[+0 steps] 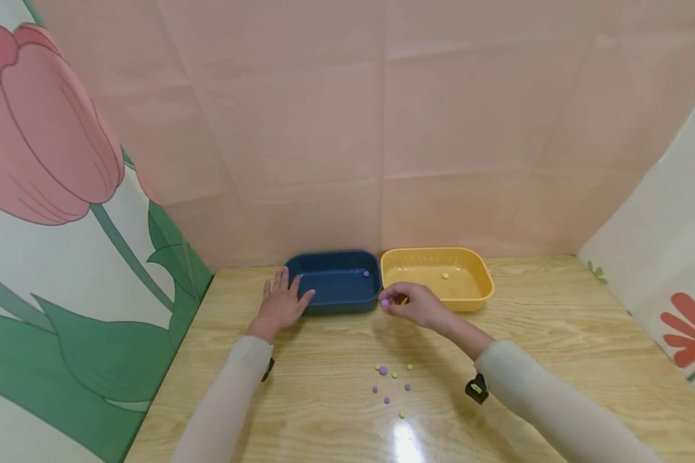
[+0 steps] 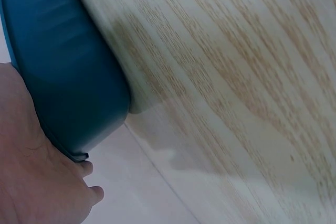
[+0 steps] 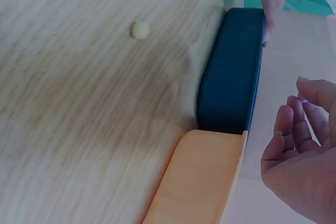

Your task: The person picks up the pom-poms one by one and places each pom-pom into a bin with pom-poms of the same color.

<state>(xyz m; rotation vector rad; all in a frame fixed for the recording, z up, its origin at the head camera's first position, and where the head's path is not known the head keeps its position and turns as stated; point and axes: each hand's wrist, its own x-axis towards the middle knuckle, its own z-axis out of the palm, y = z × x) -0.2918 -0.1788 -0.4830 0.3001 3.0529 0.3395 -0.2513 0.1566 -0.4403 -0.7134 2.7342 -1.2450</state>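
My right hand (image 1: 418, 305) pinches a small purple pom-pom (image 1: 385, 302) between thumb and fingertips, just over the adjoining front corners of the two bins. In the right wrist view, a sliver of that purple pom-pom (image 3: 302, 98) shows behind the thumb. My left hand (image 1: 279, 307) rests at the left end of the dark blue bin (image 1: 338, 308), fingers spread over its rim. One purple pom-pom (image 1: 366, 274) lies inside the blue bin. To its right stands the yellow bin (image 1: 472, 303), with a pale yellow pom-pom (image 1: 445, 276) in it.
Several loose purple and yellow pom-poms lie on the wooden table (image 1: 318, 399) in front of the bins, among them a larger purple pom-pom (image 1: 383, 370). A pink wall covering (image 1: 324, 161) rises right behind the bins. Printed flower panels flank the table.
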